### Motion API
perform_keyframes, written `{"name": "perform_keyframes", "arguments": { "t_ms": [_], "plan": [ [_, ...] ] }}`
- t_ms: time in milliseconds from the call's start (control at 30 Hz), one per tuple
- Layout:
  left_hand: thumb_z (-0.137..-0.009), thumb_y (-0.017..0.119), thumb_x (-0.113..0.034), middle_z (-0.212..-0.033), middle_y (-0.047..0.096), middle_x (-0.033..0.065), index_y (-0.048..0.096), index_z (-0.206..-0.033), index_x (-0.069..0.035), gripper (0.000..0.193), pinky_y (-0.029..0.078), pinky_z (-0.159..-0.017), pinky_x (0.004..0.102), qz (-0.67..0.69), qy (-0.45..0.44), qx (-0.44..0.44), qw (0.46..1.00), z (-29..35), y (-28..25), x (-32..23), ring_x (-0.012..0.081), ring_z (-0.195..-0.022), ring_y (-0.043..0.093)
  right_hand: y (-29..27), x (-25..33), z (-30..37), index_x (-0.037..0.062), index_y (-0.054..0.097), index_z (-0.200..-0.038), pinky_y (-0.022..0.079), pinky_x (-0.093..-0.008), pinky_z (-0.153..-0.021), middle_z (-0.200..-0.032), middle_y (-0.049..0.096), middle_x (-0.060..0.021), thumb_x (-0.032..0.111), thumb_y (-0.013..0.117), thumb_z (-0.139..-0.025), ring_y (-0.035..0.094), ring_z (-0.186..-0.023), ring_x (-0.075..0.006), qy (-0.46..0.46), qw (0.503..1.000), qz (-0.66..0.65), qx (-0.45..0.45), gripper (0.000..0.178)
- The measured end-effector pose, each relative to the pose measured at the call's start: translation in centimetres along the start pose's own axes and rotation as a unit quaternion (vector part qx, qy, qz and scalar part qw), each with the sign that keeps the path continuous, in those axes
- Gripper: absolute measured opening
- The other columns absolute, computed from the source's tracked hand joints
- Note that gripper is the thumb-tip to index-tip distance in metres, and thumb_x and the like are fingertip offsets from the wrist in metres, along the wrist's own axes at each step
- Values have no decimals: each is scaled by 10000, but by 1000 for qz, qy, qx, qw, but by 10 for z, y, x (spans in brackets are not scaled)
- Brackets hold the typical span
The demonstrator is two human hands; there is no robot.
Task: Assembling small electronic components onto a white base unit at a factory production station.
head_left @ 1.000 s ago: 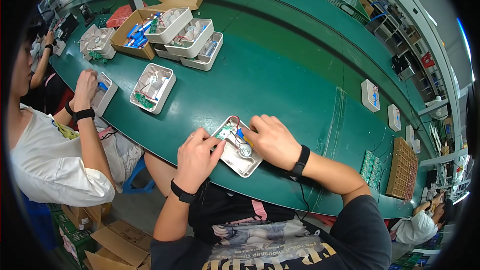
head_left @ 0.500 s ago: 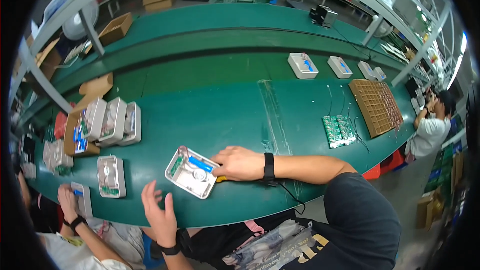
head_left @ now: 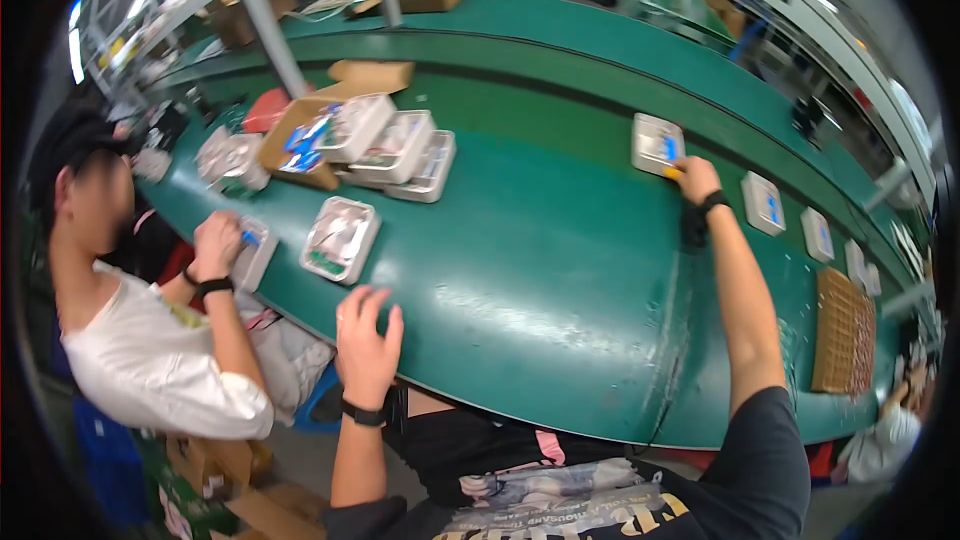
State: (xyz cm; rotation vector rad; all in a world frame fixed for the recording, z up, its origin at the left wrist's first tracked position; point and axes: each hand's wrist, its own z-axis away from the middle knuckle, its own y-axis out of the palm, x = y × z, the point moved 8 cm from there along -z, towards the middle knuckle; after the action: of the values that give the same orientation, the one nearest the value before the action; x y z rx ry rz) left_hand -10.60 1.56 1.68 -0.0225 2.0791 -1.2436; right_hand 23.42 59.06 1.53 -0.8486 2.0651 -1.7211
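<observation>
My right hand (head_left: 697, 180) reaches to the far side of the green bench, its fingers closed on the near corner of a white plastic case (head_left: 645, 143). Inside that case sits a blue cylindrical part (head_left: 670, 147). Something small and yellow (head_left: 674, 173) shows at those fingertips; I cannot make out its kind. My left hand (head_left: 368, 345) hovers over the bench's near edge, fingers apart and holding nothing. Nearest to it lies another white case (head_left: 341, 239) with a green circuit board and wires inside.
Stacked white cases (head_left: 400, 147) stand beside a cardboard box (head_left: 288, 140) of blue parts. More cases (head_left: 763, 203) line the far right, near a brown divided tray (head_left: 842, 332). On my left, a co-worker (head_left: 160, 340) handles a case (head_left: 254, 253).
My right hand has carried the white case from near my body to the far side of the bench. The view has swung left. My left hand remains open near the front edge.
</observation>
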Motion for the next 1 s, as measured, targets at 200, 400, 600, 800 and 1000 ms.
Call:
{"name": "perform_keyframes", "arguments": {
  "t_ms": [200,400,600,800,1000],
  "plan": [
    [-939,761,-148,-1477,522,253,684,-1236,-38,327,494,-1085,498,-200,-118,-119,965,-8,-54,51,429,-1331,569,-7,35,15,129,805,-1138,568,-485,-939,-1174,761,-157,176,761,-891,718,-1101,-364,27,995,-66,-66,255],
    [-919,781,-114,-1484,509,269,691,-1171,-47,275,498,-1078,503,-78,-91,-89,989,-4,-26,44,464,-1342,548,-52,247,109,86,758,-1123,512,-456,-1073,-1298,694,-123,106,762,-889,625,-1246,-357,-313,928,-204,-1,234],
    [-861,838,-104,-1478,518,247,716,-1105,-73,275,523,-1042,507,-67,70,-11,995,23,7,-51,464,-1321,556,-43,369,177,128,766,-1113,423,-551,-1148,-1458,583,-157,290,803,-895,513,-1391,-389,-456,850,-259,58,275],
    [-804,863,-84,-1476,541,203,737,-1064,-85,290,508,-1061,504,-16,99,17,995,43,26,-79,432,-1310,570,-37,392,224,107,758,-1106,351,-639,-1194,-1547,493,-207,374,812,-877,389,-1497,-465,-529,825,-179,86,355],
    [-794,867,-86,-1466,561,183,739,-1073,-92,306,507,-1065,506,-3,114,33,993,41,29,-86,421,-1311,575,-27,390,235,58,731,-1089,242,-723,-1227,-1584,427,-234,351,808,-873,280,-1550,-496,-429,879,-176,111,372]
  ]
}}
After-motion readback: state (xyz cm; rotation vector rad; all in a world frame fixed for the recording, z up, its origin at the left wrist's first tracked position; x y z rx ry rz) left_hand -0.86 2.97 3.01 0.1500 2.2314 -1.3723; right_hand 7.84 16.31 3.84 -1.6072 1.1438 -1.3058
